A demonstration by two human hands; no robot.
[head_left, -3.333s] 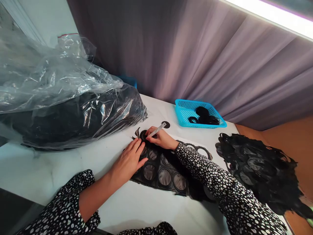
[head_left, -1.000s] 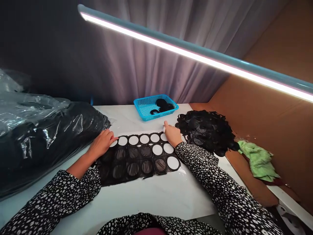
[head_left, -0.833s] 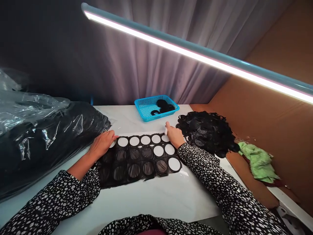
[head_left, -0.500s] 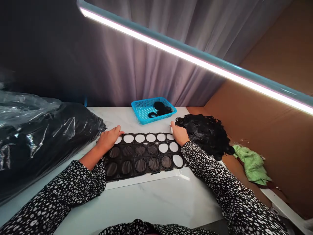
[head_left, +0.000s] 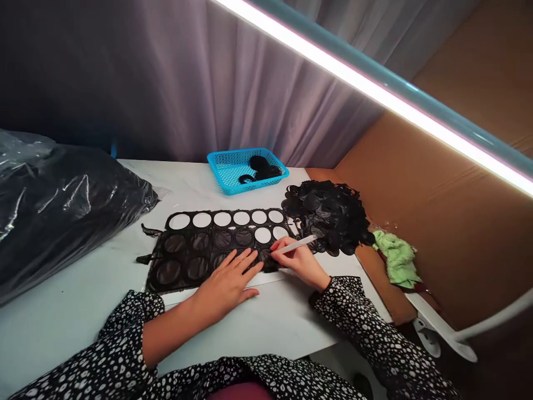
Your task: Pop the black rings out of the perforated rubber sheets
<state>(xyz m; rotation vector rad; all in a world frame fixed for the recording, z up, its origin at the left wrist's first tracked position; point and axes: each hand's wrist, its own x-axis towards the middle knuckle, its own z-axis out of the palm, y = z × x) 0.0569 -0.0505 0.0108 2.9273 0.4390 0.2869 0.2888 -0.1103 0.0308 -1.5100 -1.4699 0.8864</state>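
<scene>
A flat black sheet (head_left: 189, 229) with rows of round rings lies on a white board on the table. Its far row and part of the middle row are open circles showing white, while the other circles keep thin dark film inside. My left hand (head_left: 229, 280) lies flat on the near edge of the sheet, fingers spread. My right hand (head_left: 297, 260) pinches a slim white pen-like tool (head_left: 300, 243), its lower end at a ring near the sheet's right end. The tip is hidden by my fingers.
Behind the sheet stands a blue plastic basket (head_left: 225, 186) holding black rings. To the right is a heap of black scraps (head_left: 333, 214), then a green cloth (head_left: 395, 258). A large black plastic-wrapped bundle (head_left: 62, 205) fills the left. A bright tube lamp (head_left: 353, 75) hangs overhead.
Both hands have come from the sheet's far edge to its near side. My left hand now lies flat, and my right hand works with the white tool at a near ring. The view has shifted.
</scene>
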